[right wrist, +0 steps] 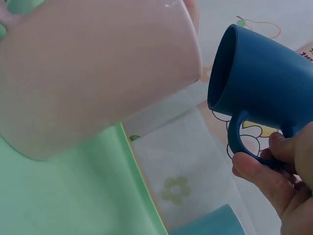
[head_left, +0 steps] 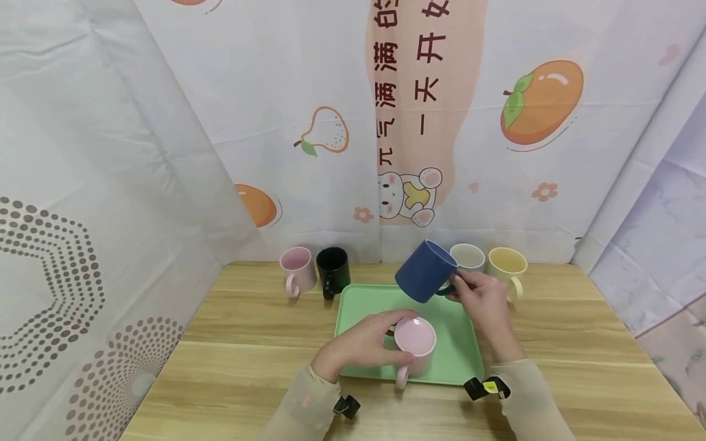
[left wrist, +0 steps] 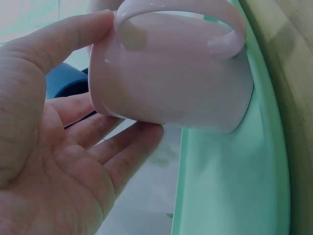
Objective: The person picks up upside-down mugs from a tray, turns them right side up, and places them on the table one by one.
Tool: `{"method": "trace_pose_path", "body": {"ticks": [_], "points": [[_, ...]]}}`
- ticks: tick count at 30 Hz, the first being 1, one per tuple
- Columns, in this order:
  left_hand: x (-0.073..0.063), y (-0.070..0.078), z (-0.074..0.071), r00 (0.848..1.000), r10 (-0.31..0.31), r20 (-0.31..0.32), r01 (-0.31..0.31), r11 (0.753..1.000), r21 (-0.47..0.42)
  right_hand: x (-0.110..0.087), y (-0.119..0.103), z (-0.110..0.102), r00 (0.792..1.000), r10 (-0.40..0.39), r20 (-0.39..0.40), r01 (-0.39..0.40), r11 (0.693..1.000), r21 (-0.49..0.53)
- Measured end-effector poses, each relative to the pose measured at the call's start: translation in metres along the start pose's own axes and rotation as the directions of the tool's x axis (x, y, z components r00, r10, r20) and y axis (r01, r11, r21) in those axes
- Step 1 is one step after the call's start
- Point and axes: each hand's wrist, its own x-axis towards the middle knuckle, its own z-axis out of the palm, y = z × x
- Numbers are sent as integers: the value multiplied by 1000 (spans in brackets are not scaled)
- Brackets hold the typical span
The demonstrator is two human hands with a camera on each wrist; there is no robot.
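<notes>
On the green tray (head_left: 452, 343) stands a pink mug (head_left: 421, 361), apparently base up, with its handle toward the near side. My left hand (head_left: 366, 343) holds it around the upper part, thumb on one side and fingers on the other; the palm shows in the left wrist view. Above the tray's far part, a dark blue mug (head_left: 425, 272) hangs tilted in the air. My right hand (head_left: 488, 306) pinches its handle. In the right wrist view the mug's mouth (right wrist: 222, 71) tips downward. A gap separates the two held mugs.
Behind the tray at left stand another pink mug (head_left: 299, 272) and a black mug (head_left: 333, 272). At back right are a light blue mug (head_left: 467, 258), partly hidden, and a yellow mug (head_left: 506, 263). The wooden table (head_left: 242, 349) meets a printed cloth (head_left: 325, 202) behind.
</notes>
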Motion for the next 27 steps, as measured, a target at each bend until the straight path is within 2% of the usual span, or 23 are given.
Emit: {"method": "trace_pose_path", "body": {"ticks": [7,11,15,22,27], "points": [[1,-2,3,1000,-10,-2,10,999,-49,-1,-2,-1,1000,25,13,-25,1000,10],[0,-2,3,1000,-14,-2,14,999,-41,0,-3,0,996,84,33,-86,993,86],[0,0,2,1000,-19,5,20,999,-41,-1,-7,-1,986,154,63,-163,972,169],[-1,-1,2,1000,-20,12,21,998,-56,0,-16,2,950,285,127,-310,905,290],[-1,0,1,1000,-18,12,18,998,-56,-1,-21,6,927,326,185,-373,845,382]]}}
